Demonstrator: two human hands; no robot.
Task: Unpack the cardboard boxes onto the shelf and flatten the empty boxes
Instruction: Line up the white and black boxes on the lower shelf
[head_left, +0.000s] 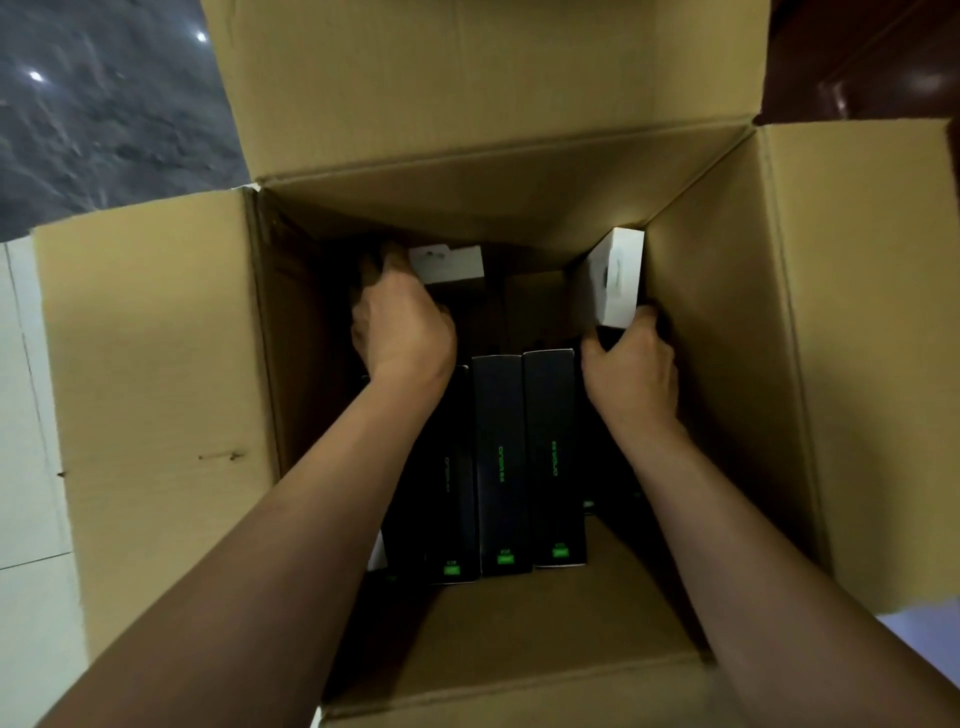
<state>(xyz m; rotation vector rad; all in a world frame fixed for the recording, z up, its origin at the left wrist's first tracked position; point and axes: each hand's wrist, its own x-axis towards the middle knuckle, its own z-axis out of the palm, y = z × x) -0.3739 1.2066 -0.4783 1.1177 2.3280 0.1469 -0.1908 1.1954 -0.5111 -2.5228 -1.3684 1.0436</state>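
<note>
Cardboard fills most of the view: one large open box (171, 374) is seen from above, its four flaps spread outward. Everything below is placed relative to this box.

Inside it, a row of narrow black packs (501, 462) with green print is stood on edge against the middle of the floor, three of them plainly visible side by side. A bare strip of the box's floor is seen on the near side of the row. More dark packs are suggested in the shadow at either side, but they cannot be made out.

At the box's far left inner corner, the left hand (402, 325) is reached down, its fingers curled round the edge of a white pack (449, 262); the fingertips are hidden in shadow. At the far right inner corner, a second white pack (615, 278) is held tilted against the right wall, with the right hand (631, 371) gripping its lower end, thumb on the inner side and fingers wrapped behind. Both forearms are stretched in over the near flap.

Outside the box, a dark mottled surface (104, 114) is seen beyond the far left flap, pale floor tiles (26, 467) lie to the left, and dark reddish wood (872, 57) is seen past the far right corner.
</note>
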